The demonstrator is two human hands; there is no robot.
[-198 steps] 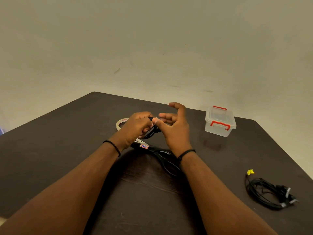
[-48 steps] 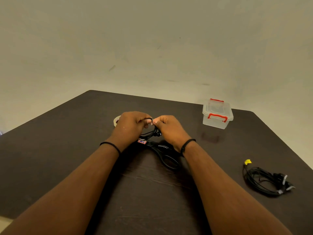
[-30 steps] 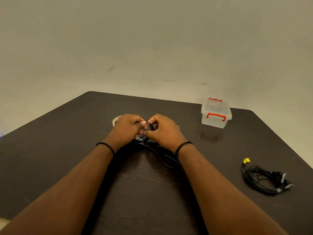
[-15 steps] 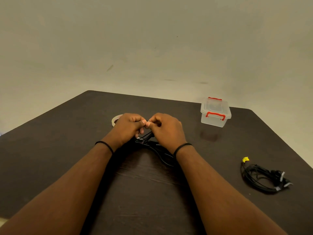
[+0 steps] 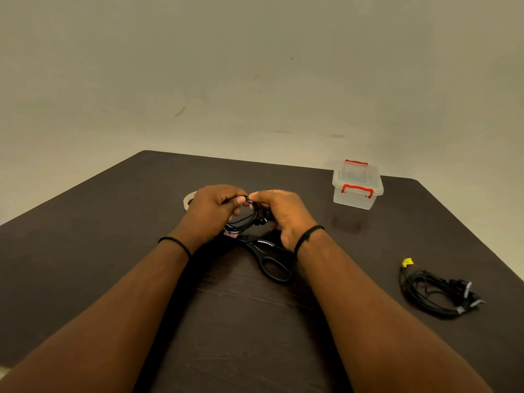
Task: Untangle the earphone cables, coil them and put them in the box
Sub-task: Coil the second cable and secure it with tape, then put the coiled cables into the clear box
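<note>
- Black, thin earphone cable sits in a small coil between the two hands, just above the dark wooden table and over the scissors that lie there.
- Left hand is curled nearly closed, thumb and forefinger pinching the top of the coil; the right hand pinches the same spot from the other side, its other fingers folded loosely around the loops.
- Judging by its look, the cable is very light, limp and springy: loops will likely slacken as soon as the pinch eases, so the best hold is across all the strands at one crossing point.
- Earbuds dangle at the coil's lower edge; these small hard ends can snag, and tugging at them could strain the wire.
- Second bundle of black cable, with a yellow tag, lies well apart on the right of the table.
- Clear plastic box with red clips stands further back, lid on; it must be opened before any coil goes in.
- Roll of tape peeks out behind the left hand.
</note>
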